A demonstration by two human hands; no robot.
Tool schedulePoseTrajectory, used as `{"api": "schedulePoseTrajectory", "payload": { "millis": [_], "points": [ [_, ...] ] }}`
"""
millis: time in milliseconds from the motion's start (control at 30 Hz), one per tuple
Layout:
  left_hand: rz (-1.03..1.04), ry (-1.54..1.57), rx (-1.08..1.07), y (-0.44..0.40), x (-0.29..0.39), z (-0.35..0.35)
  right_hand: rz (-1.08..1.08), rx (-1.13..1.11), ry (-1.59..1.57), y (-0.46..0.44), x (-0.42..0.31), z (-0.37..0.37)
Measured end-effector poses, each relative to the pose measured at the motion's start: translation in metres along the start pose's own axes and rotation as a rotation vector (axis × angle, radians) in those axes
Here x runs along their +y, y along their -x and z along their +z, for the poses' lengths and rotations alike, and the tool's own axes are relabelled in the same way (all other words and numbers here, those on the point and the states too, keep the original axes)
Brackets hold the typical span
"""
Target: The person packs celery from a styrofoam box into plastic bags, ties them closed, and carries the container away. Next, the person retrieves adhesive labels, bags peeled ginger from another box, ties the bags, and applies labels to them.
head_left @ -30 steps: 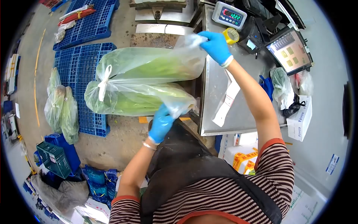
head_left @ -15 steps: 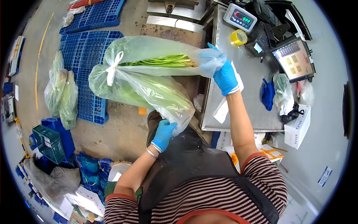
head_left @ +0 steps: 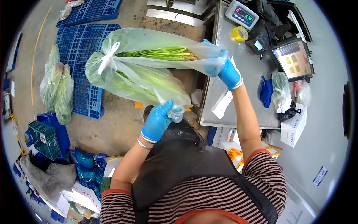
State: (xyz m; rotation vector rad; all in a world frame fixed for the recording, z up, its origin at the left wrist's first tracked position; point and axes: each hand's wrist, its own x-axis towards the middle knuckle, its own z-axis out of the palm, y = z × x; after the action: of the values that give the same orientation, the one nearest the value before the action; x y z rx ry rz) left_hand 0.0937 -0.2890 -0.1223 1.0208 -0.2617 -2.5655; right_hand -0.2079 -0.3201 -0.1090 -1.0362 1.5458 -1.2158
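Observation:
Two long clear plastic bags of long-stemmed leafy greens hang between my gloved hands, joined at the left by a white knot (head_left: 108, 59). My right hand (head_left: 228, 72) is closed round the gathered end of the upper bag (head_left: 160, 54), at the table's edge. Roots and stem bases show inside it, near that hand. My left hand (head_left: 157, 120) is closed on the bunched end of the lower bag (head_left: 149, 87), just above my dark apron. Some of its fingers are hidden behind the plastic.
A metal table (head_left: 246, 112) at right carries a scale display (head_left: 241, 15), yellow tape (head_left: 239, 33), a touchscreen (head_left: 292, 61) and a blue cloth (head_left: 266, 92). Blue pallets (head_left: 80, 52) lie on the floor, with more bagged greens (head_left: 56, 86) beside them. A green crate (head_left: 44, 140) stands lower left.
My left hand has risen slightly and turned, bunching the lower bag's end more tightly. The right hand has shifted slightly right and down, still gripping its bag. The scale's digits differ.

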Motion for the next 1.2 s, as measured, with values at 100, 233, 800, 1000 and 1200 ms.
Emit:
{"api": "schedulePoseTrajectory", "payload": {
  "millis": [100, 233, 800, 1000, 1200],
  "points": [
    [-0.271, 0.349, -0.056, -0.016, -0.034, -0.038, -0.578, -0.195, 0.907, -0.006, -0.009, -0.004],
    [-0.416, 0.236, 0.152, 0.007, -0.040, -0.012, -0.588, -0.153, 0.951, -0.012, -0.012, -0.012],
    [0.647, -0.735, 0.438, -0.028, 0.010, -0.019, 0.075, -0.231, -0.537, -0.020, -0.009, 0.002],
    [0.230, -0.053, 0.161, 0.002, 0.007, -0.028, 0.167, -0.218, -0.110, 0.005, -0.045, 0.005],
    [0.322, -0.328, 0.058, 0.022, -0.008, -0.041, 0.113, -0.315, -0.006, 0.036, -0.055, 0.012]
  ]
}}
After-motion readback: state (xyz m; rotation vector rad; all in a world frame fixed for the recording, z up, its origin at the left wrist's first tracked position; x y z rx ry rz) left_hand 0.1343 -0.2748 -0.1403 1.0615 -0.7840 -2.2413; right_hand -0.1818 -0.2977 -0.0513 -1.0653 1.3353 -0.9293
